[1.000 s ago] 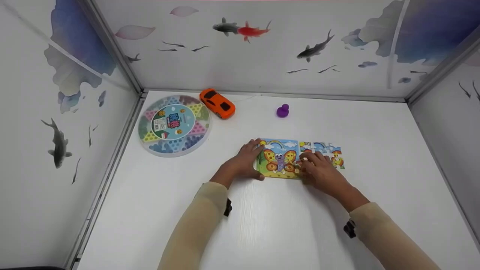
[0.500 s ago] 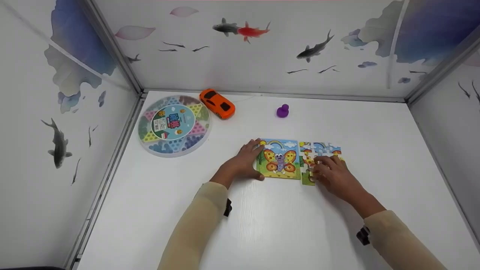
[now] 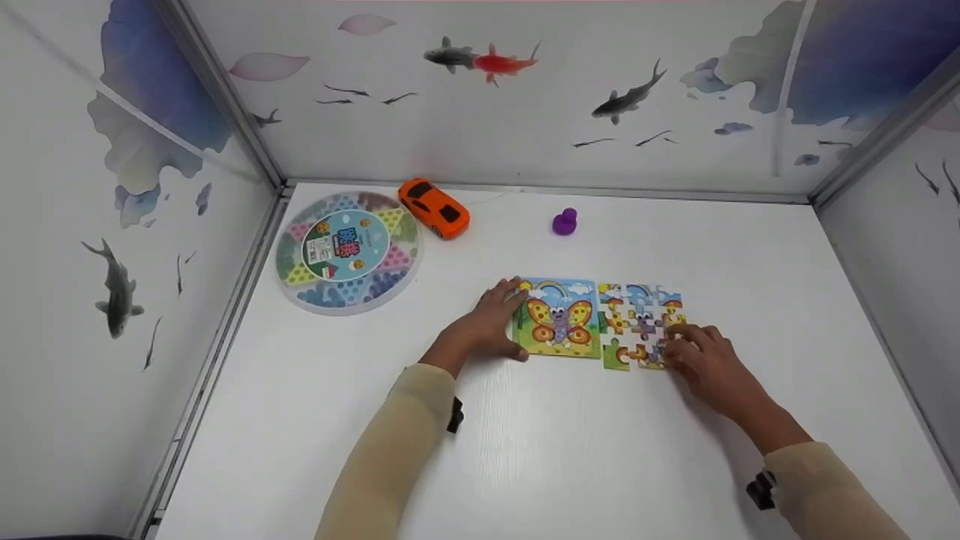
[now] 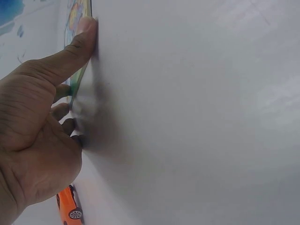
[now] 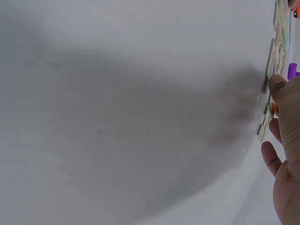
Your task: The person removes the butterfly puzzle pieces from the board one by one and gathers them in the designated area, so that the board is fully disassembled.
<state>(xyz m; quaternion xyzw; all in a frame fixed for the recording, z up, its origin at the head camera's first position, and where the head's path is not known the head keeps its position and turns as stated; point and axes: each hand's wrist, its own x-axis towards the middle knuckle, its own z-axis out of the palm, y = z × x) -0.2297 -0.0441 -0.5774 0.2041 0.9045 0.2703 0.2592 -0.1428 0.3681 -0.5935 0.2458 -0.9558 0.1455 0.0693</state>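
A square butterfly picture board (image 3: 556, 322) lies flat at the middle of the table. My left hand (image 3: 491, 319) rests against its left side, thumb at the lower corner and fingers at the upper one; in the left wrist view the thumb (image 4: 75, 51) touches the edge. Just right of the board, several jigsaw pieces (image 3: 616, 355) lie in loose rows with gaps between them. My right hand (image 3: 705, 367) is at the lower right of these rows, fingertips and thumb pinching a jigsaw piece that is mostly hidden. In the right wrist view the thumb (image 5: 279, 89) is at the pieces.
A round Chinese checkers box (image 3: 349, 251) lies at the back left, with an orange toy car (image 3: 435, 210) close to its upper right. A small purple knobbed object (image 3: 565, 222) stands behind the board. Printed walls enclose the back and sides of the white table (image 3: 525, 450).
My right hand has moved right and slightly down along the jigsaw pieces, uncovering the left and middle ones. My left hand stays at the board's side.
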